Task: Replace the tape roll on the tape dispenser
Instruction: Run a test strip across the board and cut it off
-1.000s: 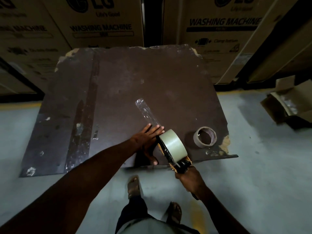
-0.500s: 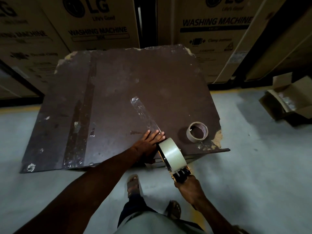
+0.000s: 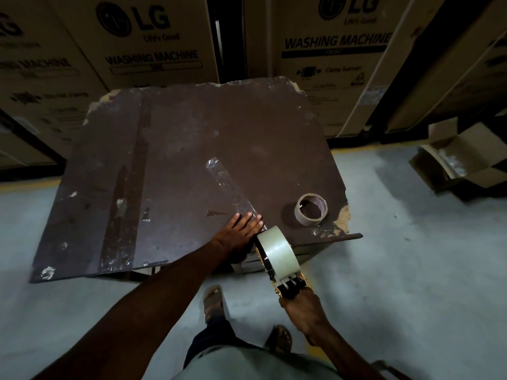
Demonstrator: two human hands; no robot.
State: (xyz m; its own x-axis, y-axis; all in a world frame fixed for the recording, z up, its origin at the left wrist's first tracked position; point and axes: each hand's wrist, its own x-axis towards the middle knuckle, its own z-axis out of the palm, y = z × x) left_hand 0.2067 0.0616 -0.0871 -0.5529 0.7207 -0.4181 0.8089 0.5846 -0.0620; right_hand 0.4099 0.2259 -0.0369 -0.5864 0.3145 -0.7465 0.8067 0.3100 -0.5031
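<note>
A full pale tape roll (image 3: 279,252) sits mounted on the hand-held tape dispenser (image 3: 288,286). My right hand (image 3: 303,311) grips the dispenser's handle just off the near edge of the dark brown tabletop (image 3: 178,149). A strip of clear tape (image 3: 227,187) runs from the roll diagonally across the tabletop. My left hand (image 3: 238,229) lies flat, fingers spread, pressing the near end of that strip beside the roll. An empty brown cardboard tape core (image 3: 311,209) lies on the table's right near corner.
Large cardboard washing machine boxes (image 3: 153,42) stand behind the table. An open cardboard box (image 3: 461,163) rests on the grey floor at the right. The table's right near corner is chipped (image 3: 343,219). My sandalled feet (image 3: 216,300) are below the table edge.
The dispenser has been pulled back toward me past the table's near edge, lengthening the tape strip. My left hand stays pressed on the tape. The view shifted slightly.
</note>
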